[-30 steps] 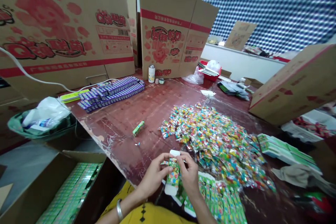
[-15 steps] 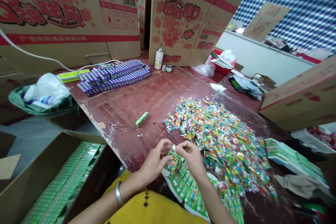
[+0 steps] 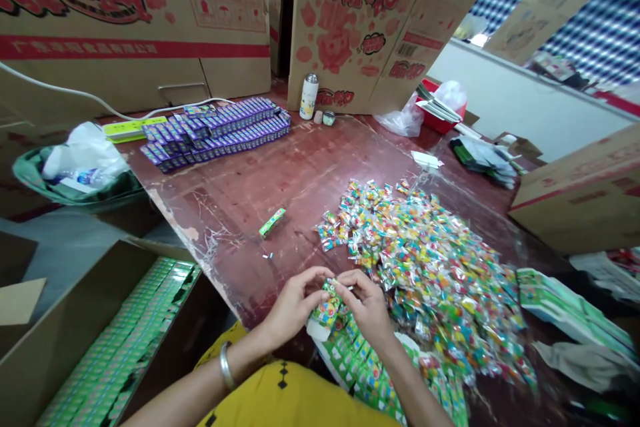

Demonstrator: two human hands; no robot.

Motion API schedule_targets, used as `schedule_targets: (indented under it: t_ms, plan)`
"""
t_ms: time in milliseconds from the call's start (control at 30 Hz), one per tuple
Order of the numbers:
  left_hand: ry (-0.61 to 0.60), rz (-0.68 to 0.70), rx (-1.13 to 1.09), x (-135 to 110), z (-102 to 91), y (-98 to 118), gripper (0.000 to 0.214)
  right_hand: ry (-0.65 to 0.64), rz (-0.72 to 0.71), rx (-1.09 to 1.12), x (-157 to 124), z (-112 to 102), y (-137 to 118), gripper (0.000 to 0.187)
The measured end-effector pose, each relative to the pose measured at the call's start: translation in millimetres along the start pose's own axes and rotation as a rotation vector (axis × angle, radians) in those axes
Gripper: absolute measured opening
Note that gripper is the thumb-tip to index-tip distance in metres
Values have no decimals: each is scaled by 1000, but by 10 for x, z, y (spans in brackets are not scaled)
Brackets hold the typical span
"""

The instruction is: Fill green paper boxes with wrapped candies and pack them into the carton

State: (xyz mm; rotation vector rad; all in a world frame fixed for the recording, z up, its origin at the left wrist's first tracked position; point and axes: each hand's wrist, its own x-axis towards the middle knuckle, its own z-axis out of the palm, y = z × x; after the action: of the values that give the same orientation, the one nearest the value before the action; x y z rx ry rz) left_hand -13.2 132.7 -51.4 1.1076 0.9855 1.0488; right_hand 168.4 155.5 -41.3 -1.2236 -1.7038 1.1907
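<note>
Between my two hands is a small green printed candy box [image 3: 326,307], with a white flap showing at its lower end. My left hand [image 3: 299,300] is closed on the box's left side, thumb across its front. The fingers of my right hand [image 3: 364,300] pinch its upper right edge. Below my hands lie several flat green boxes [image 3: 367,367] in a pile near my lap. To the right spreads a large heap of small clear-wrapped colourful candies [image 3: 420,247]. A single green box [image 3: 273,223] lies apart on the red-brown table [image 3: 225,180].
Rows of purple boxes [image 3: 215,133] stand at the back left, and a white bottle [image 3: 309,97] stands behind. A carton with rows of green boxes [image 3: 120,340] is at lower left. Large cardboard cartons [image 3: 350,27] wall the back. Green flat stacks [image 3: 575,313] lie at right.
The green box between my hands has turned, so more of its printed face and a white lower flap show. The view has shifted slightly. Both hands keep their hold.
</note>
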Motion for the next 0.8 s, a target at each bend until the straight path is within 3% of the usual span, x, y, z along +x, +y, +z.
schedule_targets:
  t_ms: [67, 167, 300, 400, 467, 600, 700, 800]
  plan:
    - [54, -27, -8, 27, -42, -28, 20, -27, 23, -46, 108, -64, 50, 18]
    - [176, -44, 40, 58, -146, -52, 20, 49, -44, -281, 392, -86, 149, 17]
    - [223, -152, -25, 27, -261, -22, 31, 121, -134, -734, 762, 135, 289, 25]
    - [229, -231, -142, -36, -316, 29, 47, 153, -118, -875, 875, 306, 364, 19]
    - [230, -231, -161, -70, -357, 53, 51, 160, -112, -868, 864, 308, 385, 4]
    - [169, -189, -60, -74, -413, 39, 33, 219, -91, -814, 706, 20, 295, 13]
    - [120, -190, 6, -31, -364, 1, 21, 286, -67, -566, 533, -260, 99, 17]
    - [52, -201, -12, 12, -253, -18, 21, 270, -39, -256, 370, -412, -126, 17]
